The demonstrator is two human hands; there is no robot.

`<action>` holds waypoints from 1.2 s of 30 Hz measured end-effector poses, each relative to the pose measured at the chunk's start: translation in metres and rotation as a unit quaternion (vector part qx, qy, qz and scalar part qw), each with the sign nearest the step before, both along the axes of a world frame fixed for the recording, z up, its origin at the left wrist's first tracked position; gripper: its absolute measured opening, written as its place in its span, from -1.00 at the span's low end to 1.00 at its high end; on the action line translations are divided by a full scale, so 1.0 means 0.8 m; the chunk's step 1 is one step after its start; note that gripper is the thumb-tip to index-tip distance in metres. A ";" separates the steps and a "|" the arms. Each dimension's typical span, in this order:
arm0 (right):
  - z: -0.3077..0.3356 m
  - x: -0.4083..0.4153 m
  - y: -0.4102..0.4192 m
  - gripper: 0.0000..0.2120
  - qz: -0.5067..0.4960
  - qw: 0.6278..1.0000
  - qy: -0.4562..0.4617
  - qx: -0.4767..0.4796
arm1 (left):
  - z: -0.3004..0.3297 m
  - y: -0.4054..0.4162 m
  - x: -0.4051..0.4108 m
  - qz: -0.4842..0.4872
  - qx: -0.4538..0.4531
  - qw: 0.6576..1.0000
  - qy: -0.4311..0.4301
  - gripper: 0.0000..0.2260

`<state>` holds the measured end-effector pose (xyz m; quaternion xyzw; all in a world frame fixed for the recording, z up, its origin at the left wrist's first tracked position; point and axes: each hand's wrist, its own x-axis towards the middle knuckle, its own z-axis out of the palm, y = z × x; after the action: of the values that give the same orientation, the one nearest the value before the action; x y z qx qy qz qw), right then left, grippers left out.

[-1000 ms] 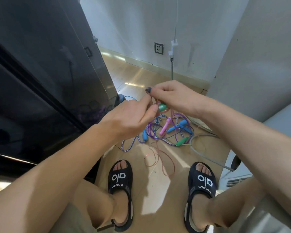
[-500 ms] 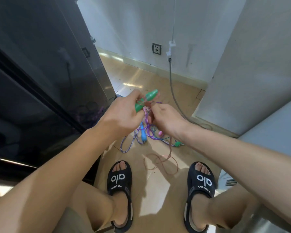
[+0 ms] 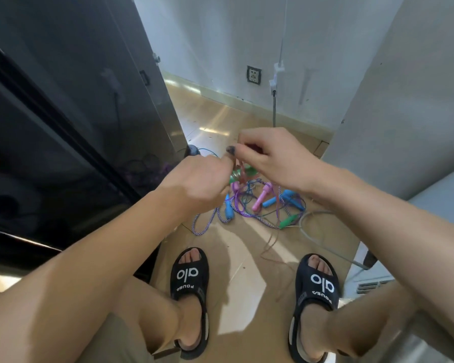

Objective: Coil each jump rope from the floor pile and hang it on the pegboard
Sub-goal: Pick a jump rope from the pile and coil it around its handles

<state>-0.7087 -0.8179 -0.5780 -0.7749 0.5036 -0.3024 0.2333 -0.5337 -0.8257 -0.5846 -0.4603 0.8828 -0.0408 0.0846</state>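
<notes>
At the far left a dark glossy cabinet (image 3: pixel 71 121) stands along the wooden floor (image 3: pixel 236 247). Beside it the left hand (image 3: pixel 194 183) is raised over the floor with its fingers curled tight, its grip closed on a thin pinkish rope (image 3: pixel 240 171) whose green handle (image 3: pixel 232 179) peeks out just beneath the knuckles. Just to the right and slightly higher, the right hand (image 3: pixel 270 155) pinches the same rope between thumb and forefinger, a narrow grip, the two hands nearly touching. From there the thin rope trails down to the floor between two black sandals (image 3: pixel 190 284). Under the hands, on the floor, lies the pile of jump ropes (image 3: pixel 257 205): purple and striped cords tangled with blue, pink and green handles. Behind it, a wall socket (image 3: pixel 254 75) sits low on the pale wall.
</notes>
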 end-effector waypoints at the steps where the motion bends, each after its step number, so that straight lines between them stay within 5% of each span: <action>1: -0.002 -0.002 -0.002 -0.66 0.007 1.000 0.001 0.011 | 0.000 0.002 -0.002 -0.006 -0.001 1.000 -0.009 -0.73; 5: -0.001 -0.009 -0.003 -0.61 0.022 0.994 -0.038 0.096 | 0.000 0.008 -0.005 -0.021 -0.023 1.000 -0.002 -0.61; 10: 0.004 -0.004 0.009 -0.64 0.036 0.992 -0.041 0.111 | 0.001 0.016 -0.017 -0.016 0.010 1.000 0.005 -0.92; 15: 0.000 -0.005 0.013 -0.63 0.009 0.961 -0.130 0.245 | 0.000 0.012 -0.015 0.023 0.027 0.995 0.094 -0.58; 21: -0.010 0.006 0.008 -0.62 -0.075 0.988 -0.086 0.102 | 0.006 0.014 -0.011 0.088 0.065 0.967 0.229 -0.77; 24: -0.016 0.010 0.009 -0.60 -0.079 0.993 -0.058 0.069 | -0.002 0.014 -0.009 0.089 0.058 0.981 0.164 -0.84; 27: -0.019 0.013 0.009 -0.60 -0.076 0.991 -0.066 0.094 | -0.002 0.009 -0.009 0.121 0.036 0.989 0.075 -0.71; 32: -0.007 -0.009 0.002 -0.57 -0.002 0.944 -0.162 0.287 | 0.007 0.009 -0.002 0.013 -0.011 1.000 0.011 -0.83; 36: -0.020 -0.021 -0.004 -0.47 0.012 0.934 -0.149 0.325 | 0.001 0.020 -0.001 -0.108 -0.075 0.981 0.140 -0.87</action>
<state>-0.7254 -0.8213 -0.5938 -0.6087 0.5250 -0.2312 0.5482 -0.5343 -0.8101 -0.5841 -0.3680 0.9251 -0.0507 -0.0792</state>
